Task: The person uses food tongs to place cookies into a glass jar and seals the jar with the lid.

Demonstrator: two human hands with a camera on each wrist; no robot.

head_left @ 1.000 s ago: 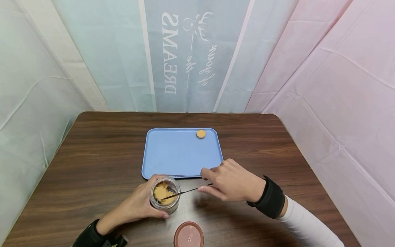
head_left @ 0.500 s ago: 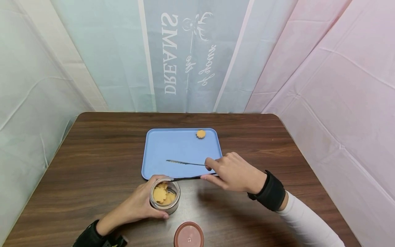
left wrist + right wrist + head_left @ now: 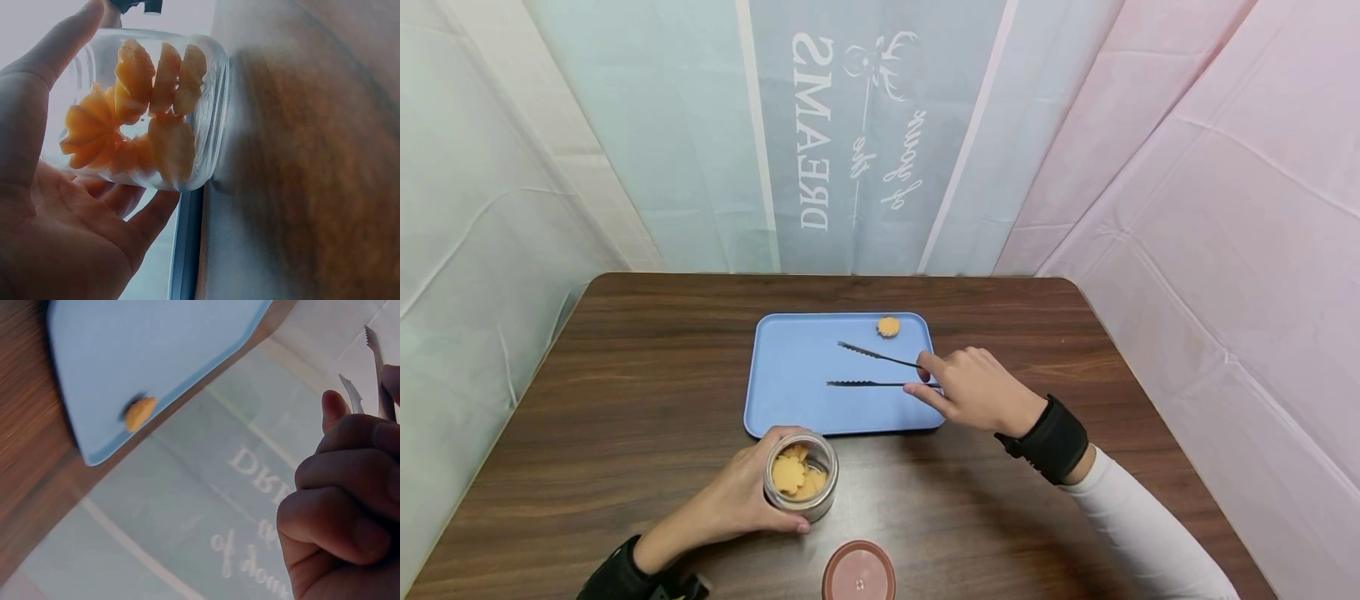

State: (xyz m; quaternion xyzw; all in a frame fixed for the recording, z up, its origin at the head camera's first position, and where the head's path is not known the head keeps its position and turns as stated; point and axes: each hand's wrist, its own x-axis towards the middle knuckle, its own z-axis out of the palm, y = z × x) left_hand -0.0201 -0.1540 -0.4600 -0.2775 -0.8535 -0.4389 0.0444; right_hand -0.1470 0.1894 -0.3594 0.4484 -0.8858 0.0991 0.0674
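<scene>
Fingers and thumb of my left hand (image 3: 741, 492) grip a clear jar (image 3: 824, 502) from its left side. Inside, several yellow flower-shaped cookies (image 3: 790, 475) show through the open mouth; the left wrist view shows the cookies (image 3: 172, 147) through the jar's wall. My right hand (image 3: 981, 392) holds a pair of dark tongs (image 3: 872, 384) over the blue tray (image 3: 793, 358). The tongs' two arms are spread, with nothing between their serrated tips. One cookie (image 3: 888, 327) lies near the tray's far right corner, beyond the tongs.
A reddish-brown round lid (image 3: 859, 573) lies on the wooden table (image 3: 647, 400) at the near edge, just right of the jar. The tray sits behind the jar. Fabric curtains (image 3: 700, 150) stand around the table's back and sides.
The tongs have come out of the jar, spread apart, and moved away over the tray with my right hand. The left hand and jar have stayed in place.
</scene>
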